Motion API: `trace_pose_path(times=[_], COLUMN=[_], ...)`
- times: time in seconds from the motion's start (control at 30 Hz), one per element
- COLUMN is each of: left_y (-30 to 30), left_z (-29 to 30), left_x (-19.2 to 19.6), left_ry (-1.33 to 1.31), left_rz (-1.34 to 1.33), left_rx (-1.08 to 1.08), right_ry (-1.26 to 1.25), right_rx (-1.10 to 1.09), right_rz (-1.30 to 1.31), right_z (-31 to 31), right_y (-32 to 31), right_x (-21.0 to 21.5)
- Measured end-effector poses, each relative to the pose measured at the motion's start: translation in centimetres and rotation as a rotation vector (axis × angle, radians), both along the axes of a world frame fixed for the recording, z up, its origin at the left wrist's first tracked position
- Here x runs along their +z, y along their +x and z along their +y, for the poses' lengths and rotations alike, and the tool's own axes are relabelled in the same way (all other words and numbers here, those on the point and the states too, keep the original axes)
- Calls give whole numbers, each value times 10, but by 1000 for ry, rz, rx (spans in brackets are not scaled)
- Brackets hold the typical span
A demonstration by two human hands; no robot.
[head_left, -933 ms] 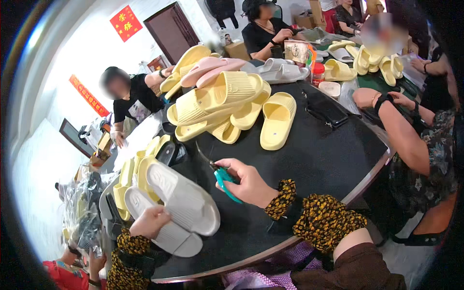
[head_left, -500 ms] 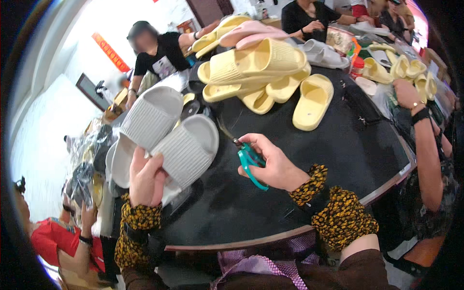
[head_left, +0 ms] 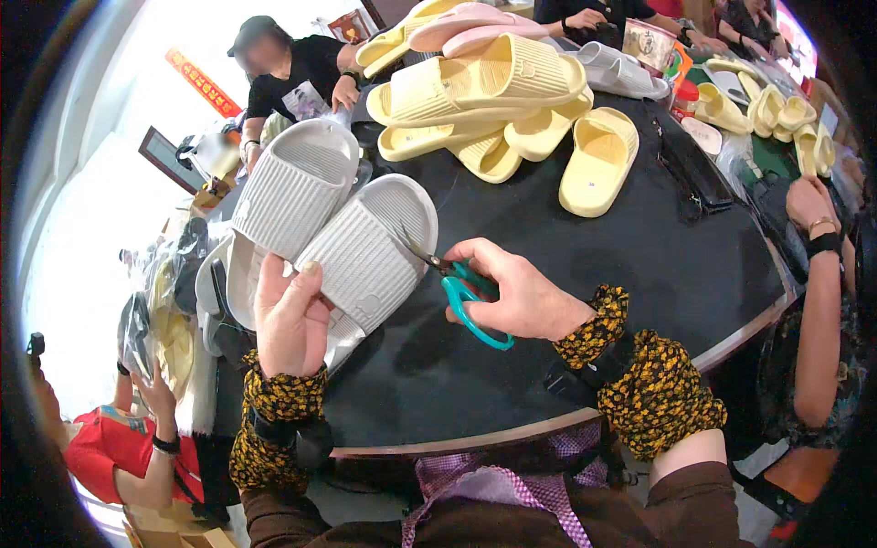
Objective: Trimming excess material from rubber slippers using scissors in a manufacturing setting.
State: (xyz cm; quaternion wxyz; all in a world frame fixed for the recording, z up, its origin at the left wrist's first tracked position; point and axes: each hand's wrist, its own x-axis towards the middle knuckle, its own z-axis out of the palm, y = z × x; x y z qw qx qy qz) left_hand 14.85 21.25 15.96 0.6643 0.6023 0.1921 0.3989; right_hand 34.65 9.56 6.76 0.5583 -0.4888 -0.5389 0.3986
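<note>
My left hand (head_left: 294, 315) pinches a pair of grey slide slippers (head_left: 361, 256) between thumb and fingers, holding them side by side above the black table. Their ribbed straps face up. In my right hand (head_left: 521, 294) is a pair of scissors (head_left: 470, 310) with teal handles. The scissor blades are parted, and their tips lie over the open toe end of the right-hand grey slipper. Whether they touch it I cannot tell. More grey slippers (head_left: 213, 274) sit partly hidden behind the held pair.
Yellow slippers (head_left: 475, 87) are heaped at the table's far side, with pink ones (head_left: 470, 27) on top. A single yellow slipper (head_left: 598, 164) lies nearer. A black pouch (head_left: 690, 164) rests at the right. Other people work around the black table (head_left: 566, 374), including a person in black (head_left: 306, 82).
The scissors have come left and up, so their blades now overlap the grey slipper. The held pair has shifted slightly right and upward in view. The person across has drawn an arm in.
</note>
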Motion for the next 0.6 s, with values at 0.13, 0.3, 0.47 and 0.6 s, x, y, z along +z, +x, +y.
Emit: trace_pose_path(times=[0.13,0.3,0.47,0.6], left_y=[0,1,0,1], left_z=[-4,-10,-11,-14], left_x=[-4,-11,-14,-22], left_ry=[-27,-52,25,-8], left_rz=[10,65,200,198], left_rx=[1,-19,-1,-65], right_ry=[38,121,137,91], right_rx=[-9,-63,-132,-115], right_rz=[-33,-136,-21,-37], right_z=[2,6,5,3], right_y=[-1,-1,-3,-2], right_x=[-2,-13,-13,-8])
